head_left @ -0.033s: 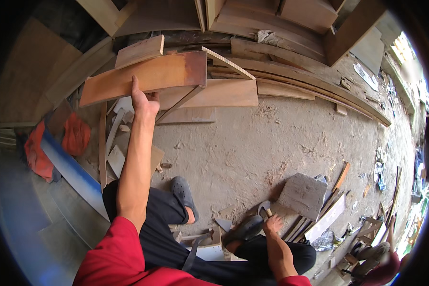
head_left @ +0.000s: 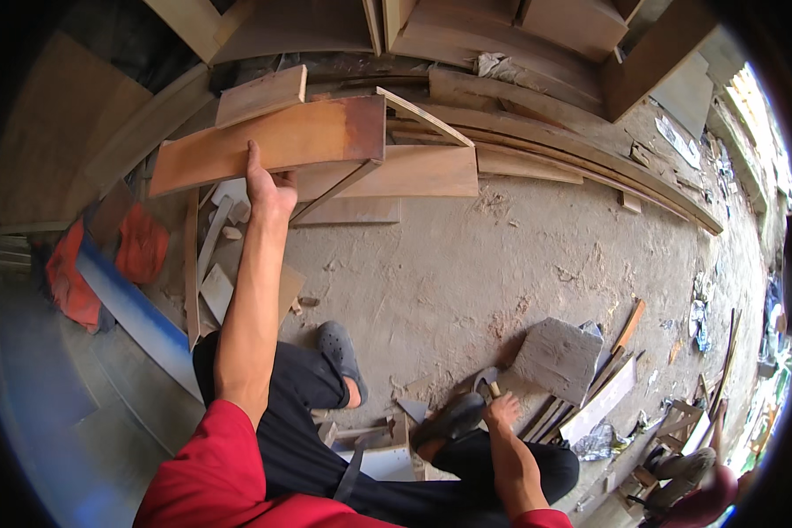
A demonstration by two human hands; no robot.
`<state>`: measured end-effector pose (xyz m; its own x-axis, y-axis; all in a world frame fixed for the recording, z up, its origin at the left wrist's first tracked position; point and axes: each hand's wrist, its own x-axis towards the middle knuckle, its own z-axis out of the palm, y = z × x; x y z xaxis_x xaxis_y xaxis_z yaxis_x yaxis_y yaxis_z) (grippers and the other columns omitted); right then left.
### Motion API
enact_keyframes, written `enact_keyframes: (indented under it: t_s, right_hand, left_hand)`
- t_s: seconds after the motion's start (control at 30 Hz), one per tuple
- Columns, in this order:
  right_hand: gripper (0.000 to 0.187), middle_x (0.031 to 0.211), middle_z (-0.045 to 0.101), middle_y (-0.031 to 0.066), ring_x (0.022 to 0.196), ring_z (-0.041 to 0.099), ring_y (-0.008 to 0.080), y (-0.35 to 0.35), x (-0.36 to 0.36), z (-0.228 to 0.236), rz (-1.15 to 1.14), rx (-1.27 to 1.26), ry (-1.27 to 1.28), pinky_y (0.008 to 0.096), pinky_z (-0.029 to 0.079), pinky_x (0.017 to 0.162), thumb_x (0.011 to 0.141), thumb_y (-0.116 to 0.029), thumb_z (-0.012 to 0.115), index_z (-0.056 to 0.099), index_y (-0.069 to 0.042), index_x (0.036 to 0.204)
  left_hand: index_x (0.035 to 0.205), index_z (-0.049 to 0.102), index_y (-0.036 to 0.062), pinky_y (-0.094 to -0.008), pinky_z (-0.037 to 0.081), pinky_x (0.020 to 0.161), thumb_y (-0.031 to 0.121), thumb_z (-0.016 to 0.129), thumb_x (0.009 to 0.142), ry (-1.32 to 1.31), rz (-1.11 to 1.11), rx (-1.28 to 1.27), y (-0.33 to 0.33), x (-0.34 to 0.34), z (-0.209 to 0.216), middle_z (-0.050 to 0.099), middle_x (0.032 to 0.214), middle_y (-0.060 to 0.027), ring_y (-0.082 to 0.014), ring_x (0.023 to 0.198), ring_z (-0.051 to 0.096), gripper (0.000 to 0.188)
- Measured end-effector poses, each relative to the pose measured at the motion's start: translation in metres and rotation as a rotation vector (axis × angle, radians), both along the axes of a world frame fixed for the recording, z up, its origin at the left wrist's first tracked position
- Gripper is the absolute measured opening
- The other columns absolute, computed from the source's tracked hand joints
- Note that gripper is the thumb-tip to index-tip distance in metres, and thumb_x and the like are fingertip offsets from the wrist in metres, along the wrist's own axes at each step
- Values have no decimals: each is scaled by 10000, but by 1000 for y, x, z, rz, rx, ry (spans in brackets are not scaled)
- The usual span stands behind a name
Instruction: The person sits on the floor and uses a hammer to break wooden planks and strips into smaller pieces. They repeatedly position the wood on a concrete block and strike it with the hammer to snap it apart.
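In my left hand [head_left: 271,187] is an orange-brown wooden board [head_left: 312,134], raised at the far left, thumb on its near face and fingers behind. The board looks like one side of an open wooden frame, with a thin slanting strip [head_left: 336,191] at its right end and a pale board [head_left: 422,171] beyond. How these parts join is partly hidden. My right hand [head_left: 502,410] is down beside my shoe at the lower right. Its fingers close round the pale handle of a hammer-like tool [head_left: 487,380] with a curved grey head.
A rough grey block [head_left: 556,359] sits on the dusty floor right of my right hand, beside wood strips [head_left: 590,396]. Long planks [head_left: 581,145] and wooden cabinets [head_left: 502,40] line the far side. Orange cloth [head_left: 141,246] lies at left. Another person [head_left: 700,493] crouches at lower right.
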<state>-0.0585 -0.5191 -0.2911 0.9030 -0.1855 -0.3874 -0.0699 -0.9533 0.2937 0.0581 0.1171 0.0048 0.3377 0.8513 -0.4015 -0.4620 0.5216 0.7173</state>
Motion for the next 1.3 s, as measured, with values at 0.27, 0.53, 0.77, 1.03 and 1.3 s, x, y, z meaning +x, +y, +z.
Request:
enact_keyframes:
  t_s: [0.27,0.53,0.77,1.03,1.3]
  right_hand:
    - [490,1138,654,198,1083,612,301,256,114,233,-179,1309,257,372,465,929,955,-383,564,594,57,1168]
    - [625,917,652,137,861,594,185,386,103,539,-146,1277,290,321,470,745,949,-543,510,632,63,1045]
    - [731,636,582,96,650,528,158,408,24,674,-431,1058,244,352,452,613,895,-617,540,654,96,778]
    - [616,584,474,14,585,411,101,494,46,729,-239,1309,263,318,351,514,938,-515,559,542,22,635]
    - [540,631,561,26,615,475,98,613,146,723,-111,1560,203,299,383,544,969,-464,531,588,14,724]
  left_hand:
    - [1266,529,134,-287,494,792,397,618,925,-82,-158,-135,-25,-84,30,605,1177,6,-137,1035,576,439]
    - [1270,513,102,-364,493,897,333,705,847,-132,-260,-449,-110,-223,216,594,1189,-37,-203,1090,575,520]
    - [1264,528,84,-402,488,968,291,760,818,-222,-246,-670,-129,-298,331,590,1243,-59,-237,1164,560,544]
    - [1282,519,75,-443,464,1002,344,608,907,-209,-173,-556,-62,-299,383,585,1267,-96,-274,1194,547,471]
    - [1267,530,110,-430,463,972,479,477,948,-232,14,-408,75,-164,403,592,1251,-64,-237,1122,578,490]
